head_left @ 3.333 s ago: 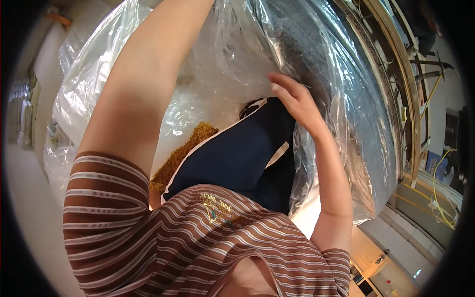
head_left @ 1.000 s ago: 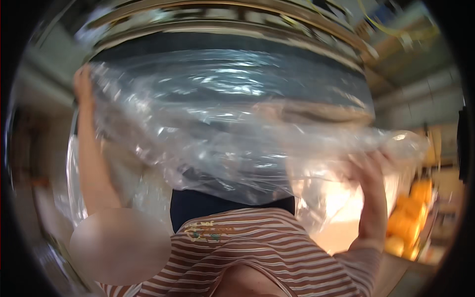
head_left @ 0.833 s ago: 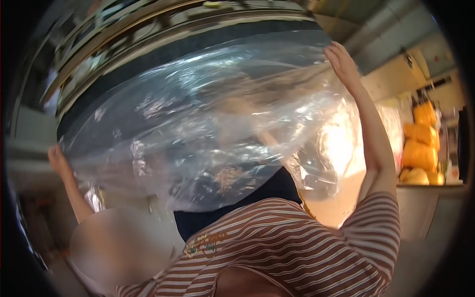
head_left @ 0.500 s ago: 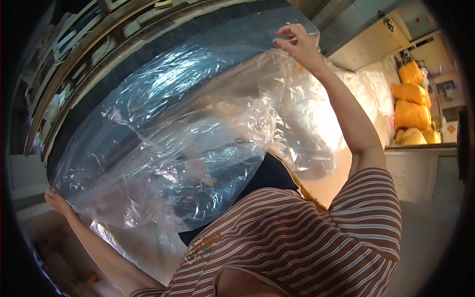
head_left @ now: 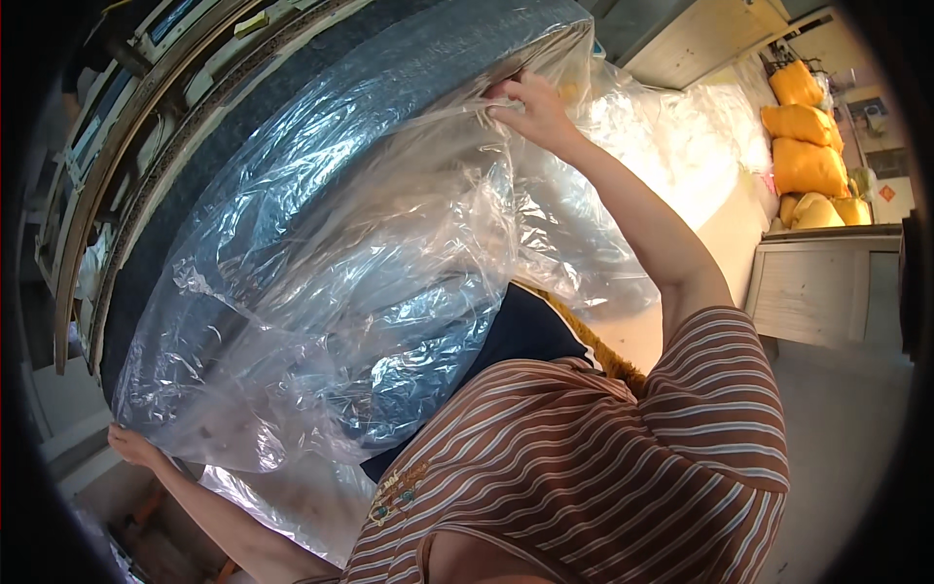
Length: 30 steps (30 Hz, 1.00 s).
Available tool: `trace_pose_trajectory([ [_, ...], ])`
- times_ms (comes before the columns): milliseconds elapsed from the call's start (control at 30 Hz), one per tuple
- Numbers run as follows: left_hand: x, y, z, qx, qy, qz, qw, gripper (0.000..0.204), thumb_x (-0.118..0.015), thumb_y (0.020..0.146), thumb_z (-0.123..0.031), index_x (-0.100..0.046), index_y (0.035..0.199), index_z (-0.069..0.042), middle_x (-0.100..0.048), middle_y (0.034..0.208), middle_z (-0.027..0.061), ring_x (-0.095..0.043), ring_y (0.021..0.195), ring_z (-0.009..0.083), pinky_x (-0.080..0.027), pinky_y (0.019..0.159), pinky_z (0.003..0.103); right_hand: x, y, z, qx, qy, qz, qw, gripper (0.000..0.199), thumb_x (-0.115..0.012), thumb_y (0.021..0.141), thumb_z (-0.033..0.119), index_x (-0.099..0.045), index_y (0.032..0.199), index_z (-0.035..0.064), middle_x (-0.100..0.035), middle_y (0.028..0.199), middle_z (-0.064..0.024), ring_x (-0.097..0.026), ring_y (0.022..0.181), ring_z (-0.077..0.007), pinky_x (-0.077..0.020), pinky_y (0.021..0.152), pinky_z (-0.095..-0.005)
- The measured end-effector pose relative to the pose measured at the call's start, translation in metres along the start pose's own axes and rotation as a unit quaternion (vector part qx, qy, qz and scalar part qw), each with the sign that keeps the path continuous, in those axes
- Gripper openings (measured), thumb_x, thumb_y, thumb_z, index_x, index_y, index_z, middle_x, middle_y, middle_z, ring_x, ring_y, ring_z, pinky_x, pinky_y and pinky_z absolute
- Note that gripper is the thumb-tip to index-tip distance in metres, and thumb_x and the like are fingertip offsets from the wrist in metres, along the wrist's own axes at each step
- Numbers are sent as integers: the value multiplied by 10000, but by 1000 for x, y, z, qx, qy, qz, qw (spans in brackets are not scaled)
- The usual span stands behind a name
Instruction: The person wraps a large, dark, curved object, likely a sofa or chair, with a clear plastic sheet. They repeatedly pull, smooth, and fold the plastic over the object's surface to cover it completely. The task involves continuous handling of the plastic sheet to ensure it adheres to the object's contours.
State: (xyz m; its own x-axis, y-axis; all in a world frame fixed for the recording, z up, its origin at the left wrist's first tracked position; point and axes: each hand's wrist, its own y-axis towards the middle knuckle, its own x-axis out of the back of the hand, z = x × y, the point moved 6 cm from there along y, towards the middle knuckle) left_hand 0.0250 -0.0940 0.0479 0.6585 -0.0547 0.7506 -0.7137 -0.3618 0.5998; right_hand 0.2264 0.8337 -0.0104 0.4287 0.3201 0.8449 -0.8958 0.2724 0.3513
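Observation:
A large, crinkled clear plastic sheet (head_left: 321, 253) spreads over a dark-topped table (head_left: 282, 83), with its near part hanging in front of my body. At the near left corner, my left hand (head_left: 134, 446) is closed on the sheet's edge, arm stretched out. My right hand (head_left: 535, 115) is closed on a fold of the same sheet near the far right end, its fingertips partly hidden by the film. Between my hands the plastic lies in loose, shiny folds, and more than one layer shows.
Slatted wooden framing (head_left: 146, 127) runs along the table's far left side. More clear plastic (head_left: 642, 136) heaps up at the right. Yellow stuffed bags (head_left: 809, 165) are stacked beyond it, above a pale cabinet (head_left: 812, 287). A light wooden panel (head_left: 705, 44) stands at the back right.
My right hand has moved left and slightly toward me, closing on the sheet. The film's far right end now spreads farther over the table. My left hand sits slightly lower in view.

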Motion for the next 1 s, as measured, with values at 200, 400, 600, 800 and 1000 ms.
trace_pose_trajectory([
  [200, 5, -9, -12, 1, -15, -8, 1000, 450, -405, 962, -386, -616, 1075, -4, -629, 1074, 197, -581, 1013, 370, -435, 860, 438, -6, 7, -2, 9, 113, 89, 990, 285, -683, 819, 317, -654, 965, 73, -467, 818, -80, -463, 830, -209, -391, 717, -324],
  [400, 3, -7, -7, 14, 0, 3, 1000, 422, -411, 965, -372, -611, 1141, -45, -620, 1134, 156, -574, 1055, 343, -429, 911, 408, -1, 9, 5, 6, 204, 130, 970, 195, -609, 877, 241, -627, 920, 51, -523, 867, -65, -509, 875, -167, -412, 755, -294],
  [600, -1, -6, 7, -7, -40, -23, 999, 444, -424, 965, -381, -603, 1124, -7, -611, 1125, 180, -567, 1052, 349, -425, 914, 401, 64, 29, 20, -37, 440, 101, 892, 147, -594, 891, 227, -605, 847, 87, -527, 805, 16, -511, 806, -87, -408, 715, -232],
  [800, 17, -1, 34, 38, -130, -54, 989, 414, -478, 962, -338, -598, 1111, 30, -622, 1102, 159, -584, 1027, 287, -435, 892, 363, 65, 108, 45, 16, 170, 51, 984, 172, -600, 878, 219, -615, 843, 52, -583, 725, -9, -563, 684, -102, -435, 617, -251],
  [1000, 79, -16, 60, 135, -379, 66, 913, 429, -521, 965, -290, -525, 1267, 14, -553, 1253, 108, -534, 1110, 209, -422, 950, 320, 37, 135, 58, 114, 34, -66, 991, 175, -633, 825, 239, -648, 879, 73, -628, 780, -91, -611, 737, -262, -468, 677, -355],
])
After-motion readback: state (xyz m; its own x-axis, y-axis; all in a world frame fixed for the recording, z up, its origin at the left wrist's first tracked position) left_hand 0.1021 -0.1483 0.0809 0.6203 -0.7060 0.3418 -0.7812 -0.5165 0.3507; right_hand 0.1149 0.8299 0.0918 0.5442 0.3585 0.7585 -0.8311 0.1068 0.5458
